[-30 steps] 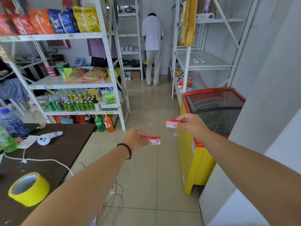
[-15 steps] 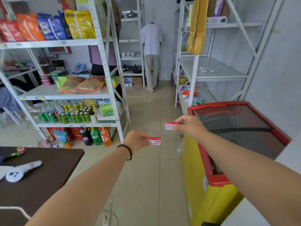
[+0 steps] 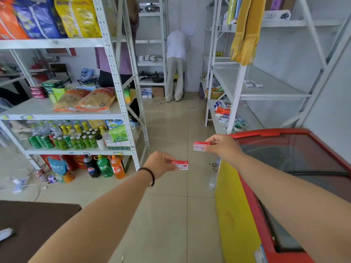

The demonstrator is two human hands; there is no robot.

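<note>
Pinching two cards (image 3: 182, 165) (one each); two hands (image 3: 161, 164).

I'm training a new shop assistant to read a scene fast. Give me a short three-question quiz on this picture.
1. True or false: only the right hand holds a red-and-white box.
2. Which wrist wears the beaded bracelet? A left, B right.
3. Fill in: the chest freezer has a ___ rim above its yellow side.

Key: 1 false, the left hand pinches a second box; 2 A; 3 red.
</note>
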